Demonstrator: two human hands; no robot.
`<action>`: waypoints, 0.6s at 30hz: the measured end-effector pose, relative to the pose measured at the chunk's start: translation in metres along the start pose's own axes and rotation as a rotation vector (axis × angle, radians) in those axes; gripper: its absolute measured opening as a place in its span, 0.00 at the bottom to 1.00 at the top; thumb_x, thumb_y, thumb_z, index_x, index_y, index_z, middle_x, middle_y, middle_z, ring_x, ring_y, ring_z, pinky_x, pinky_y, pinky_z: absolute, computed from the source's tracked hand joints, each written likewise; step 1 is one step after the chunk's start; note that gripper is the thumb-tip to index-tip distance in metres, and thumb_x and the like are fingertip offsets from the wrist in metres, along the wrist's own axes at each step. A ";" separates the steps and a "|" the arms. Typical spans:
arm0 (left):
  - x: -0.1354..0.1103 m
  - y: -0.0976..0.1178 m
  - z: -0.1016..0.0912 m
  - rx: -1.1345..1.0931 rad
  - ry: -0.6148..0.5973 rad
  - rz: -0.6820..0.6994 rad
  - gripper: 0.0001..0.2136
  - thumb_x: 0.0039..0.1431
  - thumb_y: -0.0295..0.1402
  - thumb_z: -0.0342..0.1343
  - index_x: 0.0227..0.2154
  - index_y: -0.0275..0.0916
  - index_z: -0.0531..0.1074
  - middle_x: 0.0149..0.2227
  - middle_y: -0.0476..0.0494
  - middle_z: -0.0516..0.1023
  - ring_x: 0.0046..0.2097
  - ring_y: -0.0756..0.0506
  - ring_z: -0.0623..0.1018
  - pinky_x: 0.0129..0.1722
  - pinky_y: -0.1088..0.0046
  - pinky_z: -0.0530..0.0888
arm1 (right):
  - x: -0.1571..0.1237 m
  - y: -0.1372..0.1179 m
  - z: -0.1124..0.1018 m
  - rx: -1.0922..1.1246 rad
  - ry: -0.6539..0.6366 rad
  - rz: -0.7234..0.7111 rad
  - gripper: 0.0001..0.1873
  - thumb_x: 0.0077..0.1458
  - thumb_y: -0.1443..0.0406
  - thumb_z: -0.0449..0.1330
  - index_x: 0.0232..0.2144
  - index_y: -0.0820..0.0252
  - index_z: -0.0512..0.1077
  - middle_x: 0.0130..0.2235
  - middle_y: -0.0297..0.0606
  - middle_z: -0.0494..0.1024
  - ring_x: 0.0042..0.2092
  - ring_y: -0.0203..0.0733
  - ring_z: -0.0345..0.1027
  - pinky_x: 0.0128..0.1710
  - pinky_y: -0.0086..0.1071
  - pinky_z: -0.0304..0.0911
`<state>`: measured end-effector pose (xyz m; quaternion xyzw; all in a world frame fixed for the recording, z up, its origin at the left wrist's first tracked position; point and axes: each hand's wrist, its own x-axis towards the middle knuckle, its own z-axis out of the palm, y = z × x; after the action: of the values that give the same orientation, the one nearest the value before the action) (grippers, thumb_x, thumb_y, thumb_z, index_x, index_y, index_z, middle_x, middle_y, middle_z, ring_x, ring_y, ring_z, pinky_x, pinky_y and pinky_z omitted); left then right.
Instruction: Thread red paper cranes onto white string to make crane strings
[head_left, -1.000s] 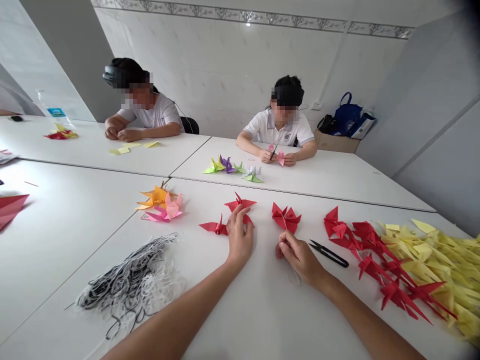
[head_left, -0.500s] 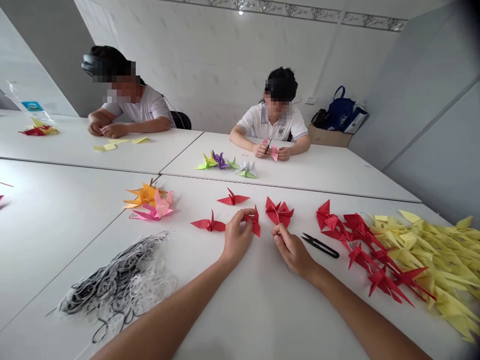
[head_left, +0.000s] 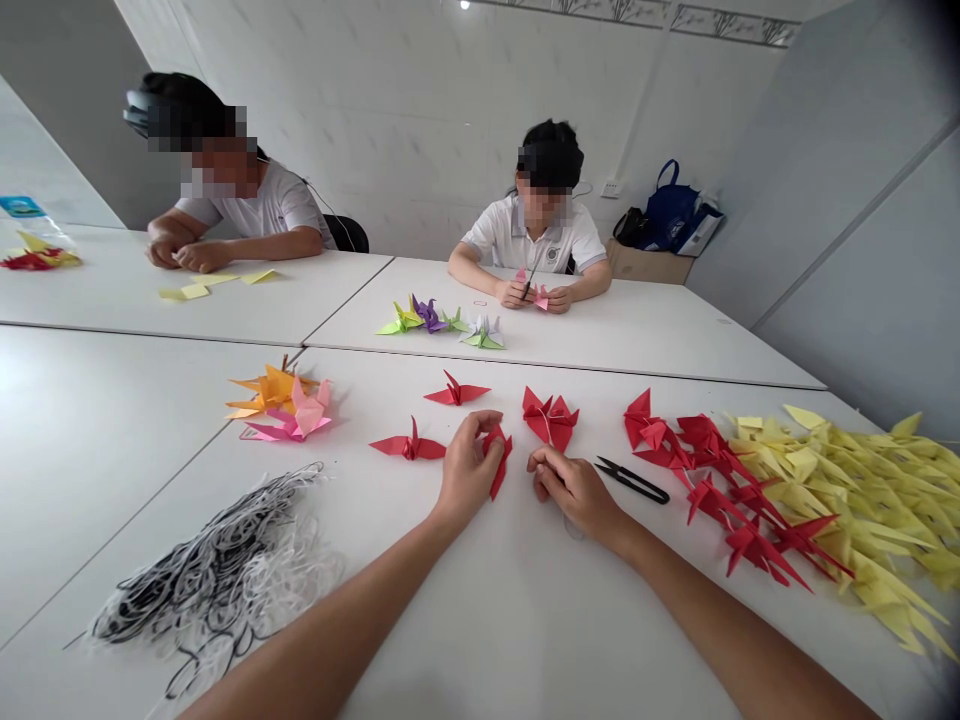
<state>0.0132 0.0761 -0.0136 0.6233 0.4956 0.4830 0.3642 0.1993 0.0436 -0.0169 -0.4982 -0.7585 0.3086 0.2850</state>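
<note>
Curling left hand (head_left: 466,468) around red paper crane (head_left: 498,462) | right hand (head_left: 574,490) pinched

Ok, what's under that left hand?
A red paper crane sticks out from the left hand, above the white table. The fingers cover the rest of the crane, so I can't see that part.

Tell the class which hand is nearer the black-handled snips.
Right. The right hand lies just left of the black-handled snips, not touching them; the left hand, on a red paper crane, is farther left.
</note>
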 end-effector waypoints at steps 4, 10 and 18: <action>0.002 0.001 -0.005 0.006 0.123 -0.040 0.14 0.69 0.38 0.41 0.52 0.49 0.68 0.63 0.43 0.61 0.65 0.41 0.60 0.62 0.56 0.63 | 0.000 0.001 0.000 0.018 0.003 0.006 0.11 0.68 0.62 0.43 0.37 0.53 0.64 0.25 0.28 0.72 0.24 0.36 0.60 0.29 0.29 0.54; 0.014 -0.004 -0.011 0.112 0.116 -0.120 0.20 0.70 0.44 0.37 0.56 0.48 0.67 0.71 0.45 0.44 0.71 0.37 0.46 0.66 0.47 0.54 | 0.000 0.001 0.000 -0.007 0.004 0.020 0.11 0.68 0.62 0.44 0.37 0.54 0.65 0.25 0.27 0.72 0.24 0.35 0.61 0.29 0.29 0.56; 0.021 -0.012 -0.010 0.210 0.068 -0.068 0.20 0.67 0.32 0.43 0.60 0.40 0.63 0.66 0.37 0.60 0.69 0.39 0.53 0.67 0.51 0.54 | 0.000 0.001 -0.001 -0.038 0.008 -0.003 0.12 0.68 0.61 0.43 0.39 0.54 0.66 0.25 0.28 0.73 0.24 0.35 0.61 0.29 0.29 0.56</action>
<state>0.0010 0.0989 -0.0170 0.6242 0.5764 0.4367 0.2957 0.2004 0.0444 -0.0165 -0.5036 -0.7638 0.2920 0.2789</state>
